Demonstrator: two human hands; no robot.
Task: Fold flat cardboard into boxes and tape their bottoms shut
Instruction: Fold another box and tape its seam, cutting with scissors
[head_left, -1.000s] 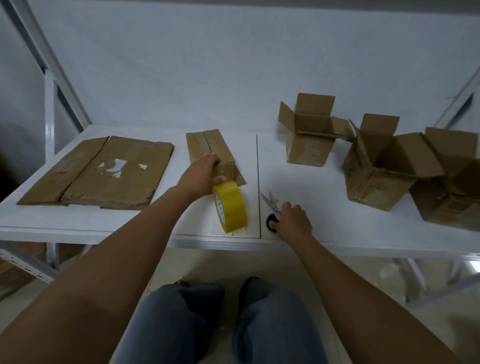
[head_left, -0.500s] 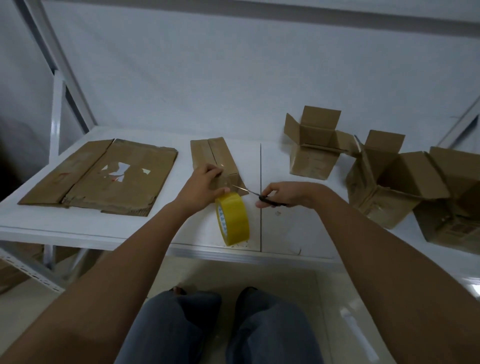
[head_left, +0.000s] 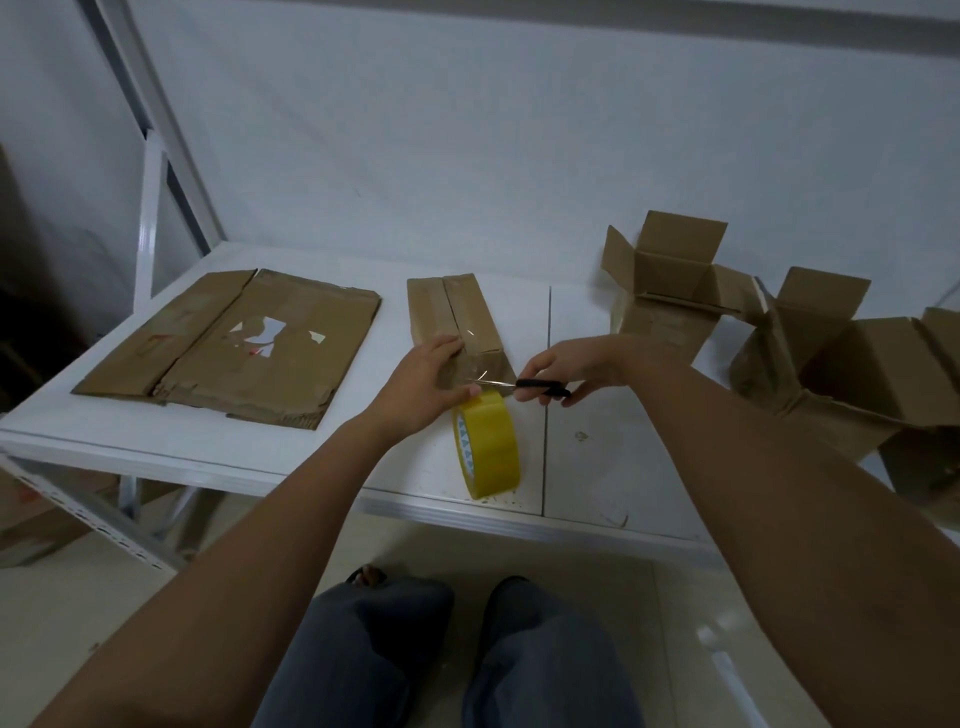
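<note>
Head view showed your left hand pressing the light, stiff brown cardboard box flat-fingered; your right hand pinched black-handled scissors at the slippery clear tape strand.

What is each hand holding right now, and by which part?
The right hand grips the scissors by their black handles. The left hand presses on the near end of the box, beside the yellow tape roll.

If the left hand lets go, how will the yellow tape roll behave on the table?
The tape roll stands on its edge near the table front, so it may roll off. It looks light and stiff. The strip to the box might hold it until the scissors cut.
</note>
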